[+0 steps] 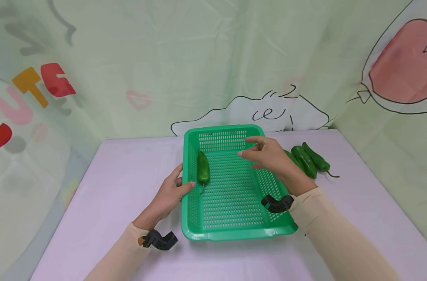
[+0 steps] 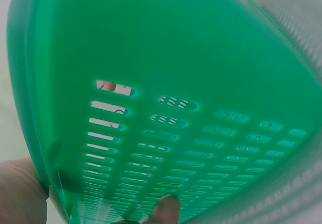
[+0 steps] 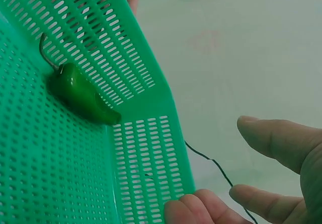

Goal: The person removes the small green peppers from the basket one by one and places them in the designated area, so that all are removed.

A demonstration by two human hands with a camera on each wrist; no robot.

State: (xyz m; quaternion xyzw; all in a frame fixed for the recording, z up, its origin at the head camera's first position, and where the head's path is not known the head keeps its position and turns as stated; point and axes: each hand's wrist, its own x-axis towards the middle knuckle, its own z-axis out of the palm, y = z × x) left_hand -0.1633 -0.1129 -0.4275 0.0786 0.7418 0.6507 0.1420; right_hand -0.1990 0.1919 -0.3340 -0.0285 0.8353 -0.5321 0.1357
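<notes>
A green plastic basket (image 1: 231, 203) with slotted walls stands on the table, one green chili pepper (image 1: 203, 168) lying along its left wall. My left hand (image 1: 169, 193) grips the left rim, thumb over the edge and fingers against the outer wall; the left wrist view shows fingertips (image 2: 165, 210) against the slots. Above the basket's right side is my right hand (image 1: 269, 156), nothing held between its spread thumb and fingers. In the right wrist view, its lower fingers (image 3: 193, 209) overlap the basket's rim. The pepper's curved stem (image 3: 45, 53) shows there too.
Several more green peppers (image 1: 306, 160) lie on the table to the right of the basket, partly behind my right hand. The white table (image 1: 136, 164) ends at a printed cloth backdrop (image 1: 157, 70) at the back and sides.
</notes>
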